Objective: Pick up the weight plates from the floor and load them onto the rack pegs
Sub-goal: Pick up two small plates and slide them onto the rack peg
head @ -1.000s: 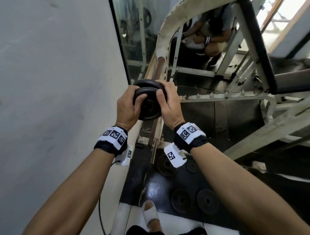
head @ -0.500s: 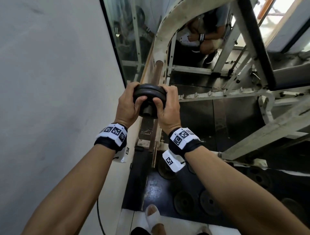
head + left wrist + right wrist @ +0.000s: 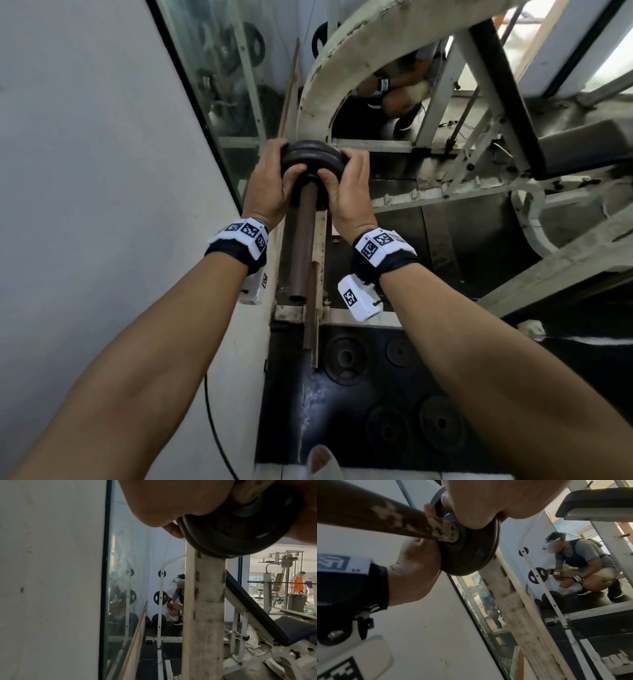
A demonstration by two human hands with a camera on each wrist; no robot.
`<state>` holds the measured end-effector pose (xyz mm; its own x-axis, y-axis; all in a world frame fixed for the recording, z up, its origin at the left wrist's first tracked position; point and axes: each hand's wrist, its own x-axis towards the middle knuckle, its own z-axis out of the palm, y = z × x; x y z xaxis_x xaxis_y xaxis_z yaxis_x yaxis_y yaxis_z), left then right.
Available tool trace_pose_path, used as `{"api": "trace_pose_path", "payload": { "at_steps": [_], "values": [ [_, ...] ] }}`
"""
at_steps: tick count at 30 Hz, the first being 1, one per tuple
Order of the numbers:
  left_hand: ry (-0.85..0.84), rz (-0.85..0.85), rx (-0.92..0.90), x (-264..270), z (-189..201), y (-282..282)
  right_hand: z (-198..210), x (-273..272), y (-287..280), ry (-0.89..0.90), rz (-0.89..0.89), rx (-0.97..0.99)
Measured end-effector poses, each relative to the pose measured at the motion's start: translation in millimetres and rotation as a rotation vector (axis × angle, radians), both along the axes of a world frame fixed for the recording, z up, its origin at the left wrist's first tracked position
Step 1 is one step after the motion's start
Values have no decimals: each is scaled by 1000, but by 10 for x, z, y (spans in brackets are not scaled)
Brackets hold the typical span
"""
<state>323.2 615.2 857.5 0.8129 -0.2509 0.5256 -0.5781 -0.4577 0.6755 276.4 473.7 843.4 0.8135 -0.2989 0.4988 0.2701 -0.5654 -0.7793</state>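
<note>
Two black weight plates (image 3: 312,156) are pressed together as a pair and sit threaded far up a rusty brown peg (image 3: 303,240) that juts from the cream rack upright (image 3: 337,58). My left hand (image 3: 274,185) grips the pair's left rim, thumb on the near face. My right hand (image 3: 346,192) grips the right rim the same way. In the right wrist view the peg (image 3: 393,519) passes through the plates' (image 3: 471,553) centre hole. The left wrist view shows the plates (image 3: 231,534) against the upright (image 3: 204,601). Several more plates (image 3: 344,356) lie on the dark floor mat below.
A white wall (image 3: 85,205) and a mirror (image 3: 233,85) close in on the left. A bench with a black pad (image 3: 582,147) and cream frame bars (image 3: 548,267) fill the right. Another person (image 3: 583,566) crouches at a far plate rack. My foot (image 3: 322,462) stands at the mat's edge.
Both hands have slid the paired plates along the peg toward the upright; a long stretch of peg now shows in front of them.
</note>
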Motion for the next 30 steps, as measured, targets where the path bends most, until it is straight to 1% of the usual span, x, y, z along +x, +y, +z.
{"api": "trace_pose_path", "payload": {
  "at_steps": [5,9,15,18,21,24,25,26,28,30],
  "values": [
    [-86,-10,-15,195,-50,-41,0,159,-74,-8,31,-9],
    [-91,-53,-17,223,-64,-36,4,162,-141,47,95,-27],
    [8,-115,73,126,88,48,132,53,-156,117,112,-78],
    [60,-140,120,38,173,68,224,5,-176,215,119,-97],
    [160,-117,109,-39,233,96,257,-55,-251,330,174,-100],
    [239,-92,57,-181,192,129,164,-330,-444,380,208,-114],
    [289,-73,19,-296,164,152,82,-482,-548,421,197,-120],
    [360,-43,-11,-428,47,201,-41,-686,-678,484,192,-127],
    [522,44,33,-790,-356,338,-417,-1186,-982,649,198,-146],
    [701,69,90,-1214,-869,514,-863,-1865,-1330,795,198,-160]
  ]
}}
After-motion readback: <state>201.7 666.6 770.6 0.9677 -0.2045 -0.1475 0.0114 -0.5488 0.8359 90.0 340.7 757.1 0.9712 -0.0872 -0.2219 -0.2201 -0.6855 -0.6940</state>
